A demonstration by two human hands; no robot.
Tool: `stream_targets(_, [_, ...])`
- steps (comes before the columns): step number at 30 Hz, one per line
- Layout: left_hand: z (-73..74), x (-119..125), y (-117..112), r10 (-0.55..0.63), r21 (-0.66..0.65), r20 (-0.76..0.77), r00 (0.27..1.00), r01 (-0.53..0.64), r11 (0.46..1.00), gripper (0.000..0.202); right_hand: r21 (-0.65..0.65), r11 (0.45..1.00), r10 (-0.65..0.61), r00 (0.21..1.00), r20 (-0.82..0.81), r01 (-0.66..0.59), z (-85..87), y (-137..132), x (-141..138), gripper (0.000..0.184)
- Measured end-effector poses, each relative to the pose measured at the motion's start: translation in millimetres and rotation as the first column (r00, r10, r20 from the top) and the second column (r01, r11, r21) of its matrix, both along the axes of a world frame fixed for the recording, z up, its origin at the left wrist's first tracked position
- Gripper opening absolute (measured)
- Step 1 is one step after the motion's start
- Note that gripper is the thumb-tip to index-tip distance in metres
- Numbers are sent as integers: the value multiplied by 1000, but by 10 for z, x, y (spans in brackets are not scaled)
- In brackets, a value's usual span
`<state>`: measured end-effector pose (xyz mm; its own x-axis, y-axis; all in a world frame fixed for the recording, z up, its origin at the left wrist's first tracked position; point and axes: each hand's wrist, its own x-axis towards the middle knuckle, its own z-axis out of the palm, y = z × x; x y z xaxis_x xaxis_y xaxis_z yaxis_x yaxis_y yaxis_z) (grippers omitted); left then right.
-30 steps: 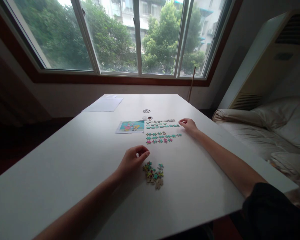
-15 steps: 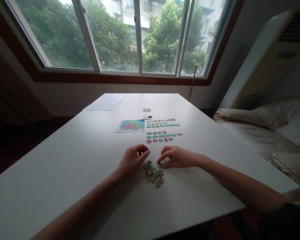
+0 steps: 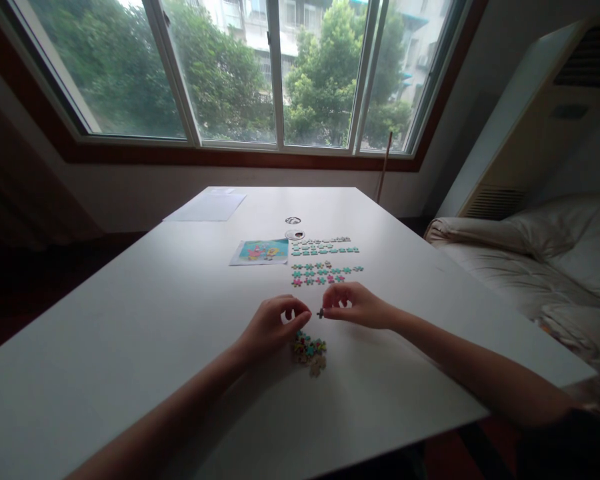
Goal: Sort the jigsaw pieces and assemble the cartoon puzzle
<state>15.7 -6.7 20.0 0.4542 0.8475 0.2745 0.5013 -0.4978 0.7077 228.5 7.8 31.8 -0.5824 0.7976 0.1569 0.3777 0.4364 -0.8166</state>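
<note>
Between the thumb and fingers of my right hand (image 3: 357,305) is a small dark jigsaw puzzle piece (image 3: 321,313), its near edge pinched and the rest pointing left. My left hand (image 3: 273,323) is closed in a pinch just left of that piece, and whatever is at its fingertips cannot be made out. Below both hands lies a loose pile of jigsaw pieces (image 3: 311,348), green, yellow and tan, partly covered by my left hand. Farther out, several rows of jigsaw pieces (image 3: 322,273) lie spread on the table, some teal and some pink.
Left of the rows lies a colourful cartoon picture sheet (image 3: 263,252). Two small round items, a flat disc (image 3: 295,235) and a dark-rimmed ring (image 3: 293,221), lie beyond. White paper (image 3: 207,207) rests at the table's (image 3: 155,320) far left. A sofa (image 3: 520,247) stands right.
My right hand has lifted a piece from the pile and moved it up and slightly away. My left hand has shifted right, towards it, still pinched.
</note>
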Motion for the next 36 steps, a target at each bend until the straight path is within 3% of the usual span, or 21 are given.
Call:
stream_targets(5, [31,51,-48,-28,24,30,999,28,999,17,-87,996,-40,994,-106,31,-33,-1,-55,20])
stream_targets(12, [-8,56,-34,-13,-14,105,994,15,1000,15,-78,997,-35,994,-107,26,-86,-40,-99,21])
stream_targets(20, [-59,16,43,90,-77,171,981,-78,994,22,35,980,-188,975,-116,193,-176,-14,-118,22])
stream_targets(36, [-24,-3,49,115,-57,147,982,-108,993,23,133,952,-263,960,-100,274,-153,-17,-92,24])
